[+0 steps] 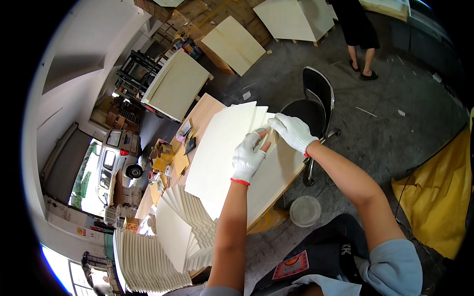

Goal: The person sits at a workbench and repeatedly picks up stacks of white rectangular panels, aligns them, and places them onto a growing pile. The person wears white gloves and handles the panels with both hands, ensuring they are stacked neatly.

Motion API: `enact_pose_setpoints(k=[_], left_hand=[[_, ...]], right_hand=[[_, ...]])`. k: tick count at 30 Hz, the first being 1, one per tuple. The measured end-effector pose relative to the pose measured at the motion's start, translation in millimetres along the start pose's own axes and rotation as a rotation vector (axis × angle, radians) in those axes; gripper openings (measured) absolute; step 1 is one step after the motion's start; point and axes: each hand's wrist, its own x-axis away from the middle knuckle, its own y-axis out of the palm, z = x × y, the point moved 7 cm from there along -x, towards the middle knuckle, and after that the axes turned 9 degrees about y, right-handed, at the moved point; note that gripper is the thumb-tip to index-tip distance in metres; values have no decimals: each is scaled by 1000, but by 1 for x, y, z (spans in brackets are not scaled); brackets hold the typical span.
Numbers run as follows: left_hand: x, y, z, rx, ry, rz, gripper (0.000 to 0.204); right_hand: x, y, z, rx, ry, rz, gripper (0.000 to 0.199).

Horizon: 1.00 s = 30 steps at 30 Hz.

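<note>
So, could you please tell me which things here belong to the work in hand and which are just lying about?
In the work:
- left hand
- right hand
- large sheets
- table
- stacked sheets, probably

Apparently just lying about:
- black chair
- round tub
- yellow cover

One fisheye camera looks down and forward from the person's head, with the left hand (248,155) and right hand (295,132) near, the table (208,105) beneath them, and the van (117,154) far off.

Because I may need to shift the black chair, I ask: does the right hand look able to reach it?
Probably yes: the black chair shows just beyond the right hand, and nothing seems to block the way, though this hand is at the white sheets.
</note>
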Motion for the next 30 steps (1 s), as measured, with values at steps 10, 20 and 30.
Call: enact_pose_setpoints(k=[10,20,30], left_hand=[[-1,3,-6,33,-69,-39,40],[-1,-6,0,76,-64,28,48],[-2,0,9,-95,23,-10,31]], right_hand=[[0,0,1,-21,-12,30,47],[7,-3,-5,2,-11,39,48],[2,1,2,25,-19,75,43]])
